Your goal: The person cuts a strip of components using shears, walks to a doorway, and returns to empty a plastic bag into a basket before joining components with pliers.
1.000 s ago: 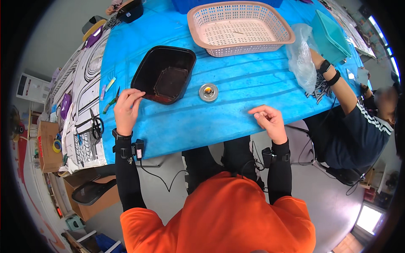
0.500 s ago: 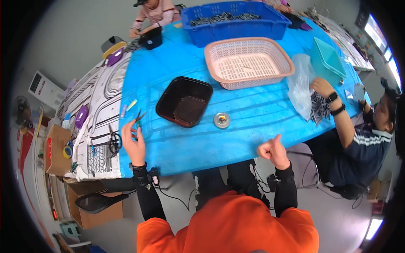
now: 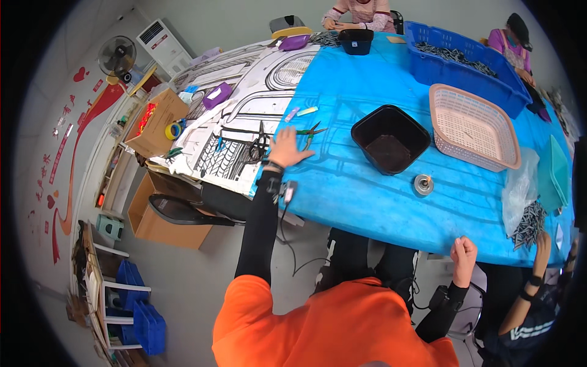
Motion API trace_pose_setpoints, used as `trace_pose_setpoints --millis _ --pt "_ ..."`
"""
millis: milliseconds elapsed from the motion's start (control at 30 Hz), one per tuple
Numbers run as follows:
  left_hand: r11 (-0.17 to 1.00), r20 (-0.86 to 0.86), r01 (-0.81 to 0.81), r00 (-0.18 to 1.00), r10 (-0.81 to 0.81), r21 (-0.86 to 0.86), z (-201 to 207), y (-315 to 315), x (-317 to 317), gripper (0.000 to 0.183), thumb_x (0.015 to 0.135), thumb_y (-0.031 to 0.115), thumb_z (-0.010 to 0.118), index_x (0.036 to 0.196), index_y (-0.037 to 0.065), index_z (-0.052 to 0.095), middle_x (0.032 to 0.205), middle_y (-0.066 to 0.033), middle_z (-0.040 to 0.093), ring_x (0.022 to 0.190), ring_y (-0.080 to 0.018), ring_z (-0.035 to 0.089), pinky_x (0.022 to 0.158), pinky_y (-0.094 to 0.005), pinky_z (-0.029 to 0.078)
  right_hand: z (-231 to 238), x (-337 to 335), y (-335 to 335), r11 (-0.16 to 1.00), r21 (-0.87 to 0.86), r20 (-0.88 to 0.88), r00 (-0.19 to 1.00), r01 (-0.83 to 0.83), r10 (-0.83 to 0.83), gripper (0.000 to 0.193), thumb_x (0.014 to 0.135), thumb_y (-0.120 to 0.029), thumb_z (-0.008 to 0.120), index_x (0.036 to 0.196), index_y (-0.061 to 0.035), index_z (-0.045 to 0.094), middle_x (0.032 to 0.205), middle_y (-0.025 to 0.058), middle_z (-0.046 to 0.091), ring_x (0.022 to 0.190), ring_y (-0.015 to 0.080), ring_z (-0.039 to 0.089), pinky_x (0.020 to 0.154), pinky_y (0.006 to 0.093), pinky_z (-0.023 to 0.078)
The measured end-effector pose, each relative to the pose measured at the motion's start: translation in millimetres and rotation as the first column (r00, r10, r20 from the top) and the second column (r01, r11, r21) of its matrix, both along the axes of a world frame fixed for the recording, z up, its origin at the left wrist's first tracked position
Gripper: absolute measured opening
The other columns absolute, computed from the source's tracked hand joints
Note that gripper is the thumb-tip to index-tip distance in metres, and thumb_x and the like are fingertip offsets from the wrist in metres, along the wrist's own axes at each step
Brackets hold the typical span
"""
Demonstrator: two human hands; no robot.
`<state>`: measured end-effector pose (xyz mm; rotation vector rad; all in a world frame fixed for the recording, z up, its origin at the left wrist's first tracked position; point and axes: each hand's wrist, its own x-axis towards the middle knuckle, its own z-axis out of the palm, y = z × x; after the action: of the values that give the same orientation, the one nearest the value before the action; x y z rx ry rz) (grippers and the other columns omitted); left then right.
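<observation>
My left hand [image 3: 290,150] is open, its fingers spread over the table beside a pair of green-handled snips [image 3: 310,136]. Black scissors [image 3: 258,145] lie just left of it, and a yellow stick [image 3: 307,111] and a pinkish stick [image 3: 292,114] lie beyond its fingertips. By the table's front edge, my right hand [image 3: 464,255] is curled closed with nothing visible in it. Between the hands and farther back stands a black plastic tub [image 3: 397,131]. Close in front of the tub is a small round metal tin [image 3: 423,185] with an orange spot at its centre.
A pink basket [image 3: 480,162] and a blue crate [image 3: 507,92] of dark pieces stand beyond the tub. At right are a teal basket [image 3: 553,174], a clear bag [image 3: 518,192], a dark pile [image 3: 529,226] and a co-worker's hand [image 3: 541,254]. A cardboard box [image 3: 160,122] is left.
The view has swung left, so the table things appear farther right. My left hand has spread its fingers near the snips. The right hand's raised thumb has folded down. The co-worker's hand has left the bag.
</observation>
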<state>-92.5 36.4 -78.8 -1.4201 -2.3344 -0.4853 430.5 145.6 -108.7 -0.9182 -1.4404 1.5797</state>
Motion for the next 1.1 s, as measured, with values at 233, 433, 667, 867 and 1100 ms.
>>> trace_pose_setpoints --millis 233,433,667,867,1100 --pt "0.929 0.290 -0.108 0.932 0.219 -0.355 -39.5 -33.1 -90.3 0.052 0.069 0.051 0.063 0.098 0.008 0.061 0.092 -0.0183 0.061 0.083 -0.0317 0.059 0.069 -0.0442 0.048 16.6 -11.3 2.3 0.974 0.214 0.383 0.923 -0.071 -0.017 0.023 0.083 -0.018 0.059 0.066 -0.0040 0.052 0.060 -0.0061 0.043 0.058 0.0047 0.037 0.049 0.0232 0.031" --pt "0.861 0.911 -0.343 0.306 -0.275 0.375 -11.0 -20.7 40.7 0.045 0.085 0.036 0.044 0.104 -0.004 0.051 0.079 -0.0092 0.053 0.068 -0.0145 0.050 0.057 -0.0274 0.038 -4.7 66.9 26.1 0.929 0.161 0.121 0.928 0.332 -0.353 0.014 0.081 -0.013 0.061 0.073 -0.0027 0.055 0.061 -0.0064 0.045 0.058 0.0008 0.038 0.050 0.0187 0.032" --pt "0.771 0.846 -0.403 0.015 -0.534 0.493 9.7 -17.7 197.4 0.048 0.086 0.034 0.043 0.117 -0.002 0.045 0.087 -0.0039 0.052 0.072 -0.0106 0.044 0.061 -0.0242 0.034 -8.2 149.4 94.9 0.423 0.656 0.280 0.320 0.625 -0.905 0.014 0.078 -0.013 0.060 0.077 0.0009 0.056 0.064 0.0159 0.056 0.058 0.0242 0.058 0.055 0.0312 0.045" --pt "0.949 0.389 -0.300 0.890 0.240 0.102 3.5 -6.5 183.6 0.052 0.082 0.033 0.050 0.107 -0.013 0.050 0.100 -0.0268 0.054 0.092 -0.0384 0.051 0.081 -0.0421 0.038 -16.4 205.7 28.0 0.888 0.063 0.757 0.558 0.455 -0.339 0.027 0.077 -0.026 0.062 0.074 0.0006 0.058 0.057 0.0104 0.057 0.053 0.0217 0.057 0.053 0.0323 0.043" --pt "0.962 -0.004 -0.268 0.963 0.268 -0.052 -7.7 -16.5 157.3 0.057 0.076 0.037 0.056 0.108 -0.010 0.053 0.101 -0.0274 0.054 0.094 -0.0392 0.050 0.085 -0.0447 0.038 -131.8 247.1 -28.3 0.779 -0.190 0.822 0.531 0.597 -0.207 0.024 0.078 -0.027 0.057 0.075 -0.0036 0.062 0.060 0.0067 0.062 0.057 0.0179 0.061 0.060 0.0306 0.047"
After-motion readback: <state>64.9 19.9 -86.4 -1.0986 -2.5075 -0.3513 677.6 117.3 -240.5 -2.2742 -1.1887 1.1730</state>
